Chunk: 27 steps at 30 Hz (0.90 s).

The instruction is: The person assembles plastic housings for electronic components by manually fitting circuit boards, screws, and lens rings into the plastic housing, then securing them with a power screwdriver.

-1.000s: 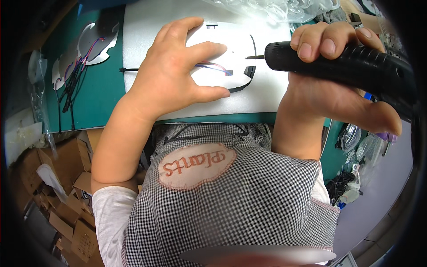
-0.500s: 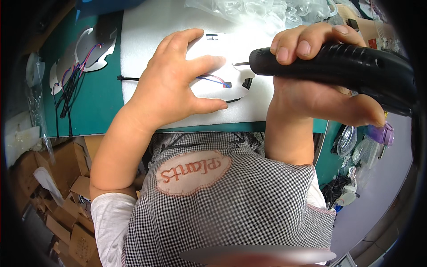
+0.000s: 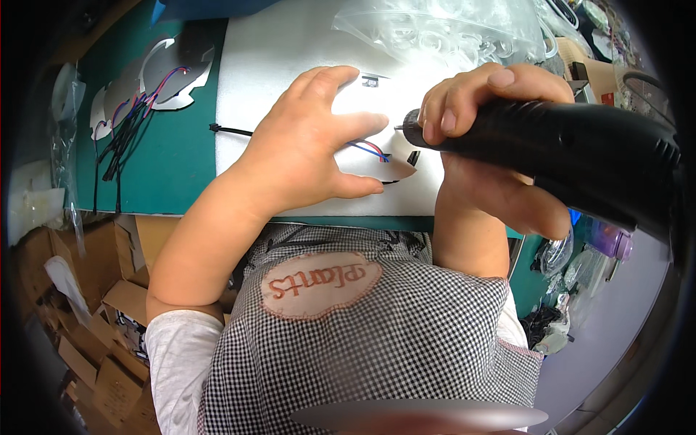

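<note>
A pale disc-shaped part (image 3: 395, 171) with red and blue wires (image 3: 371, 148) lies on a white foam sheet (image 3: 235, 177); glare washes out much of its outline. My left hand (image 3: 297, 145) rests across it, fingers and thumb spread, hiding its left side. In my right hand (image 3: 486, 185) is a black electric screwdriver (image 3: 558, 138), held almost level in the picture with fingers wrapped over it. Its thin bit points toward the disc by my left index fingertip; whether the tip touches a screw cannot be made out. A black cable with a connector (image 3: 214, 127) runs out left from under my left hand.
Left on the green mat (image 3: 174, 159) lie grey-white plates (image 3: 170, 69) with wires and black cables (image 3: 119, 156). A clear bag of transparent rings (image 3: 449, 32) is at the back. Bagged parts and a purple item (image 3: 610, 241) sit at right; cardboard boxes (image 3: 109, 290) stand lower left.
The screwdriver's nose has come closer to my left fingertips, and less of its bit shows. The whole view has shifted slightly; my left hand keeps its spread on the disc.
</note>
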Each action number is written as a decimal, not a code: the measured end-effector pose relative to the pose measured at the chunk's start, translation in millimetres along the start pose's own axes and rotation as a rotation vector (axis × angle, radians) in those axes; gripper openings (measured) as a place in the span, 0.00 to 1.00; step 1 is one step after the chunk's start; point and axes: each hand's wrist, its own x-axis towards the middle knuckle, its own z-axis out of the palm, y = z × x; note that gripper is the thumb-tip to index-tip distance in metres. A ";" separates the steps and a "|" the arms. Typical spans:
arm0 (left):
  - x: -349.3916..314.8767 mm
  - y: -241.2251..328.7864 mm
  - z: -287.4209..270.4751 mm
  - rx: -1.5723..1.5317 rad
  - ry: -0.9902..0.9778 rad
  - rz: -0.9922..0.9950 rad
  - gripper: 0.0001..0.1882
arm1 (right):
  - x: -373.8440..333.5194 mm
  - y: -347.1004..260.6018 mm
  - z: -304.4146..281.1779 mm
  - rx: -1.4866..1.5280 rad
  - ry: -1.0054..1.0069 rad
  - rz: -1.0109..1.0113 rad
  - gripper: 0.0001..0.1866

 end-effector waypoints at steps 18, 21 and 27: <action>-2.9 1.7 5.7 0.013 0.016 -0.007 0.31 | -21.1 -5.3 -11.2 0.138 0.151 0.112 0.55; -0.7 2.7 3.2 0.008 0.008 -0.009 0.32 | -13.3 -29.3 -24.7 0.179 0.192 0.110 0.57; -4.5 -4.9 -18.0 0.082 0.035 -0.023 0.35 | -10.8 -61.4 -28.9 0.098 0.106 0.085 0.56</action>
